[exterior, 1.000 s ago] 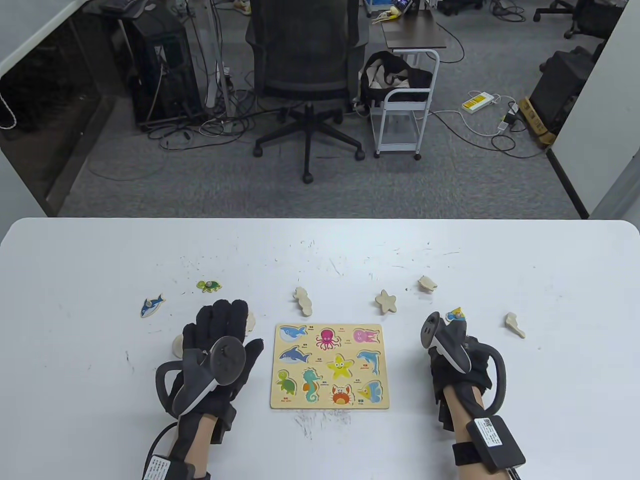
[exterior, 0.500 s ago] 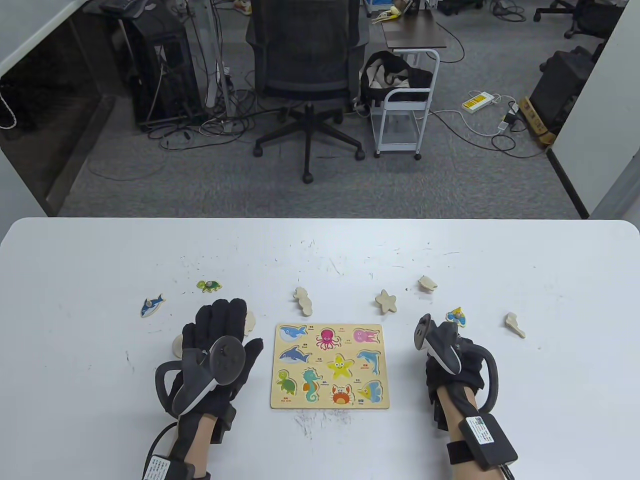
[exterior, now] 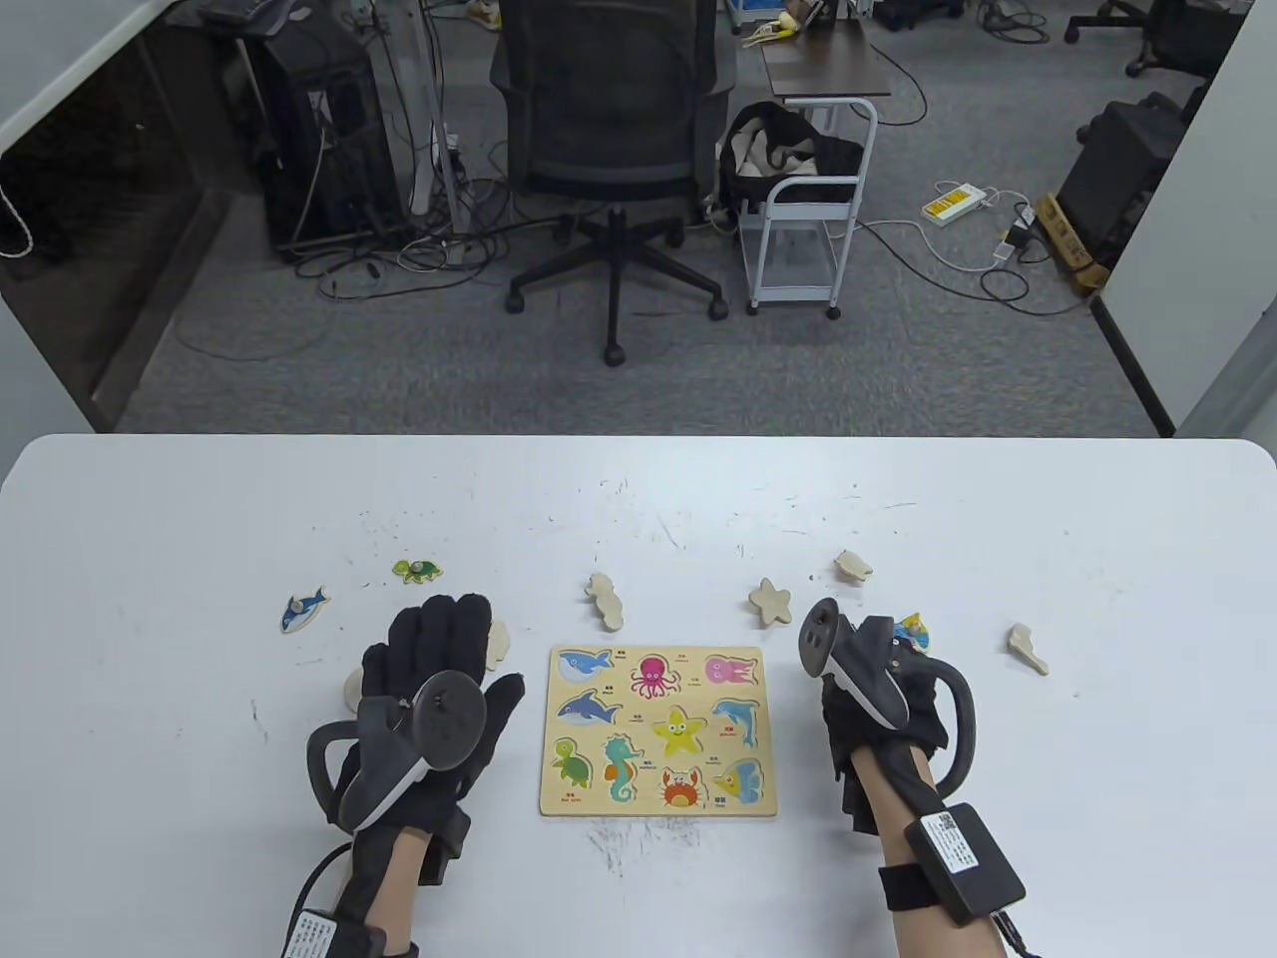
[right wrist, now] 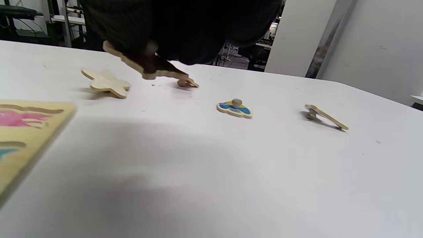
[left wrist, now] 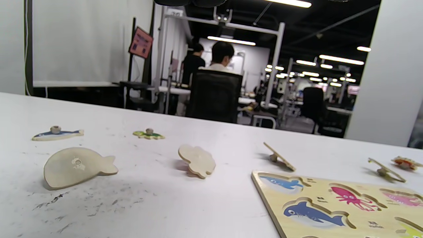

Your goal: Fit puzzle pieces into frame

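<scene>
frame: the wooden puzzle frame (exterior: 658, 731) is laid flat on the tabletop (exterior: 638, 499) between both hands, probably so either one can reach it. All 9 cutouts look unfilled, only the printed pictures are seen.

right hand: the right hand (exterior: 878, 699) is curled over a plain wooden piece (right wrist: 145, 66), which is pinched from above and lifted clear of the tabletop, as seen in the right wrist view. The blank side is turned toward the camera, so which animal it is can't be told. It's likely being carried over to the frame.

left hand: the left hand (exterior: 439, 689) is rested flat, fingers straight, nothing gripped. Guess it's just parked there while the other one works.

face-up pieces: a blue fish piece (exterior: 303, 608), a green turtle piece (exterior: 417, 570) and a blue-yellow piece (right wrist: 234, 109) are left with knobs up, so those can be grabbed right away.

face-down pieces: a starfish shape (exterior: 770, 602), a seahorse shape (exterior: 605, 601), a whale shape (left wrist: 77, 167) and a rounded shape (left wrist: 197, 161) are lying or propped on their knobs, blank side up. Those will probably need to be flipped first.
</scene>
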`<state>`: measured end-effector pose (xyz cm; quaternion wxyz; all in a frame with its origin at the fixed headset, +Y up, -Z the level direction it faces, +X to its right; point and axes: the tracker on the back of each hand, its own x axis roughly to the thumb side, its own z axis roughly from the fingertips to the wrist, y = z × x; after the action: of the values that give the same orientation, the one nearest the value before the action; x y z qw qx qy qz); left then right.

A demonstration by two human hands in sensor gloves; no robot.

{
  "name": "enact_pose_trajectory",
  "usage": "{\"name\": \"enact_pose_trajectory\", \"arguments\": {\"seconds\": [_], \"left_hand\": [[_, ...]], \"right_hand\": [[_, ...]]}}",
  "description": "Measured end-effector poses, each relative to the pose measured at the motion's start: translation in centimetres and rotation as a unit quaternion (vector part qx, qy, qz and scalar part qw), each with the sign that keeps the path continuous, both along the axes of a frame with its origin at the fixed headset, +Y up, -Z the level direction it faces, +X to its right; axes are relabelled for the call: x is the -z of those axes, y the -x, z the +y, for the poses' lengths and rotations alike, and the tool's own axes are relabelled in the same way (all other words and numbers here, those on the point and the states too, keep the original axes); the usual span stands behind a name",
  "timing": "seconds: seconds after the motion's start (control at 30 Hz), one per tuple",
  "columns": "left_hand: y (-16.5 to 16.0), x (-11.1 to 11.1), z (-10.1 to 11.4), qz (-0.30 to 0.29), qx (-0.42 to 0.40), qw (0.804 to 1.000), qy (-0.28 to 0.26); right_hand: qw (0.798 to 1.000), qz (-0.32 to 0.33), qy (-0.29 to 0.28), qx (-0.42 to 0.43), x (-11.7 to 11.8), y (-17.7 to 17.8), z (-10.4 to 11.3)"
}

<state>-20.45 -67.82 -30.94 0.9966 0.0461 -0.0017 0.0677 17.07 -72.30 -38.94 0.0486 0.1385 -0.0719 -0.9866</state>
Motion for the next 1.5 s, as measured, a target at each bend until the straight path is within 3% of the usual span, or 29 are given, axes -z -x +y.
{"name": "enact_pose_trajectory", "arguments": {"seconds": [0.23, 0.67, 1.13, 1.5], "left_hand": [[0.1, 0.0, 0.0, -0.001, -0.003, 1.0, -0.002], [0.3, -0.1, 0.1, -0.002, -0.012, 1.0, -0.007], [0.2, -0.2, 0.2, 0.0, -0.003, 1.0, -0.008], [0.1, -0.2, 0.3, 0.004, 0.005, 1.0, -0.01]], "right_hand": [[0.997, 0.067, -0.019, 0.014, 0.5, 3.6, 0.8], [0.993, 0.112, -0.011, -0.031, 2.2, 8.4, -1.3], [0.993, 0.109, 0.024, -0.041, 3.0, 8.7, -4.5], [0.993, 0.11, 0.03, -0.042, 2.9, 8.6, -5.0]]}}
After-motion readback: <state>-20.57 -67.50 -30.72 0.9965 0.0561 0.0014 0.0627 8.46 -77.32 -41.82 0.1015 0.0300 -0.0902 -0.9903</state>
